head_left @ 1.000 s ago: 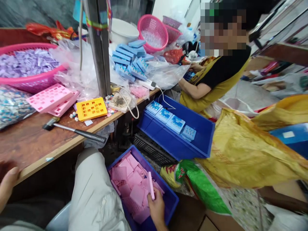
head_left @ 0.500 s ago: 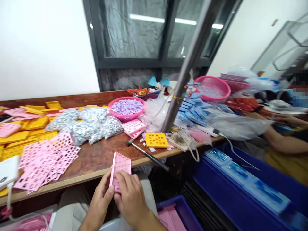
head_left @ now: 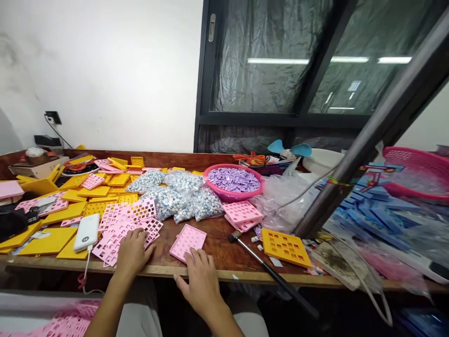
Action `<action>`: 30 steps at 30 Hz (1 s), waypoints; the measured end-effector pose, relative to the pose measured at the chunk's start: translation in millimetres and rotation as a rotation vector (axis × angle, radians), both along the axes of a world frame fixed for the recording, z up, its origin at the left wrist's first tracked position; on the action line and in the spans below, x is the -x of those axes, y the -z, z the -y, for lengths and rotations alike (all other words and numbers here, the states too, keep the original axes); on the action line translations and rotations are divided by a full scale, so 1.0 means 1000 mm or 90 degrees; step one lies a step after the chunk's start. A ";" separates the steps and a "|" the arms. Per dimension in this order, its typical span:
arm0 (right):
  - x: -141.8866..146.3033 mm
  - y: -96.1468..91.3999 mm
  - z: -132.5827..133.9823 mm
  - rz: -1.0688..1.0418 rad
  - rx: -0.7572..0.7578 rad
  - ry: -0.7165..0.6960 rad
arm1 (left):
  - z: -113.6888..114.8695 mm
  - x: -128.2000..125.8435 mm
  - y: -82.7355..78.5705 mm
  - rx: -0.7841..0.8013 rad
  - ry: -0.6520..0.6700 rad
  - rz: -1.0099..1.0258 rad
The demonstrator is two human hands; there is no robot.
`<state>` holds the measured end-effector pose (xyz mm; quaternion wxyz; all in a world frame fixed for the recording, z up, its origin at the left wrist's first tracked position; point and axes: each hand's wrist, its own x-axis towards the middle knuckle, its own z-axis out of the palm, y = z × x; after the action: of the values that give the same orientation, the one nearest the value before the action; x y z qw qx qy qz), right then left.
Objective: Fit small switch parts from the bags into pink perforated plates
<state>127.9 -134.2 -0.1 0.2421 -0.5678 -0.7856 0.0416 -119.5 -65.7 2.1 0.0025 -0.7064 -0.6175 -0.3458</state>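
My left hand (head_left: 132, 250) lies over the near right part of a loose pile of pink plates with square cut-outs (head_left: 117, 220), its fingers on them and the thumb apart. A shallow pink tray (head_left: 191, 238) with rows of small raised dots rests flat at the table's front. My right hand (head_left: 202, 279) touches the tray's near edge with its fingertips, fingers extended and thumb spread. Behind the tray are clear bags of small blue and white pieces (head_left: 168, 201), and two stacked pink trays (head_left: 242, 213) are to their right.
A hammer-like tool (head_left: 273, 274) juts past the table edge beside a yellow perforated tray (head_left: 286, 248). A pink basket (head_left: 233, 180) holds purple pieces. A slanted metal pole (head_left: 351, 159) rises at right. On the left, a white power bank (head_left: 86, 232) with a cable lies among yellow plates.
The pink tray went from between both hands onto the table. My left hand let go of it and moved left to the pink plates. The view has turned left.
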 end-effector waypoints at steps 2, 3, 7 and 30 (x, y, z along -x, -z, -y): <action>0.006 0.004 -0.004 -0.011 0.012 0.013 | -0.001 0.006 0.003 -0.001 0.002 -0.045; 0.010 0.006 -0.006 -0.024 0.021 0.016 | -0.002 0.006 0.004 -0.004 0.010 -0.062; 0.023 0.007 -0.009 -0.095 0.055 0.003 | -0.005 0.002 0.007 -0.034 0.061 -0.091; -0.043 -0.025 -0.060 -0.372 -0.273 -0.014 | -0.023 -0.075 -0.009 -0.012 0.171 0.345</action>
<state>170.7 -74.5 24.8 0.5695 -0.4599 -0.6802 0.0386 -44.2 -42.9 11.0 -0.2013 -0.6641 -0.4933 -0.5245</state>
